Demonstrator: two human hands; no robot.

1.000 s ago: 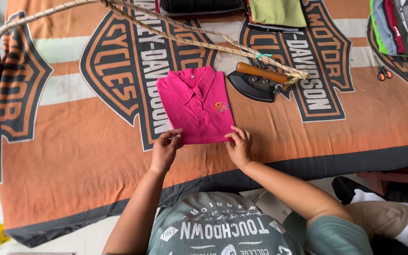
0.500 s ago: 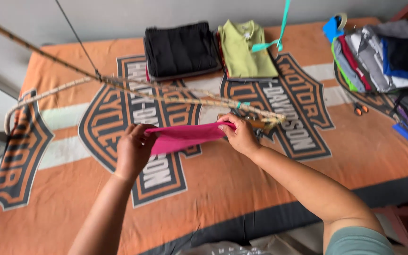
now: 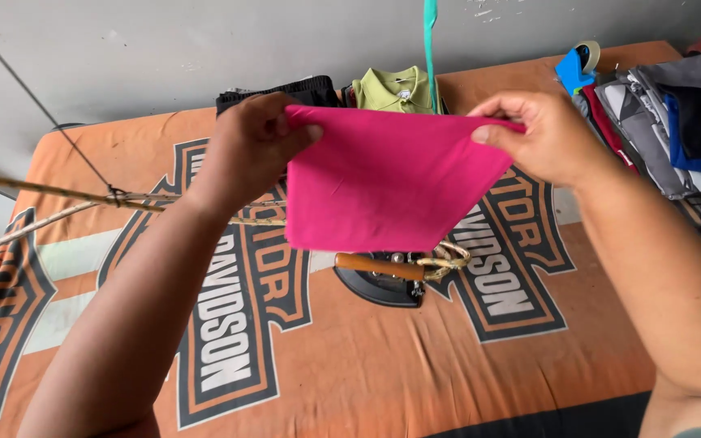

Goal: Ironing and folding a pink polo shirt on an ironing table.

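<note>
Bed with orange printed cover. On it: black iron with wooden handle at centre; folded black garment and folded green polo at 12 o'clock; heap of mixed clothes at 2 o'clock.

A second earlier the folded pink shirt lay flat on the orange cloth just in front of the iron, with both hands pressed on its near edge. Since then the left hand and right hand pinched its two upper corners and lifted it clear, so it hung above the iron, hiding the iron's far side.
</note>
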